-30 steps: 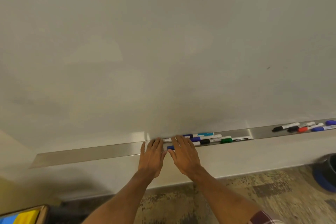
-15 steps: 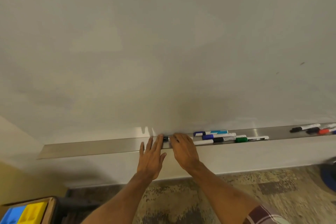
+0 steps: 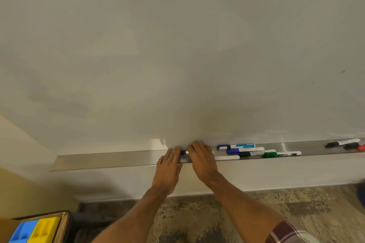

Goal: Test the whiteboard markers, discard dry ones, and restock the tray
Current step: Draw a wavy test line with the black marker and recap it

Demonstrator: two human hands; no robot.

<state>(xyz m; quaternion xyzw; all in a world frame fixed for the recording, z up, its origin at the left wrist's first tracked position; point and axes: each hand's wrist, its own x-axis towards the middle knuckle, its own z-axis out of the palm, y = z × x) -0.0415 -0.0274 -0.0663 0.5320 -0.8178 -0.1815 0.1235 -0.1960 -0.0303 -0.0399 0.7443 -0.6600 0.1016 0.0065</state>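
Note:
A long metal marker tray (image 3: 110, 159) runs along the bottom of the whiteboard (image 3: 177, 55). My left hand (image 3: 167, 165) lies flat on the tray edge, its straight fingertips touching the black cap of a marker (image 3: 183, 152). My right hand (image 3: 203, 162) covers that marker's white body, fingers curled down over it. To the right lies a cluster of markers: blue-and-teal (image 3: 236, 146), blue (image 3: 233, 151), black (image 3: 245, 154), green (image 3: 270, 155) and a white-bodied one (image 3: 227, 157). A black marker (image 3: 333, 144) and a red one (image 3: 361, 147) lie at the far right.
A cardboard box holding blue and yellow bins (image 3: 39, 231) stands on the floor at the lower left. A dark blue object (image 3: 361, 195) shows at the right edge above patterned carpet. The tray's left stretch holds no markers.
Both hands have shifted left along the tray, away from the marker cluster. The black-capped marker now lies between them, and my right fingers have curled over it.

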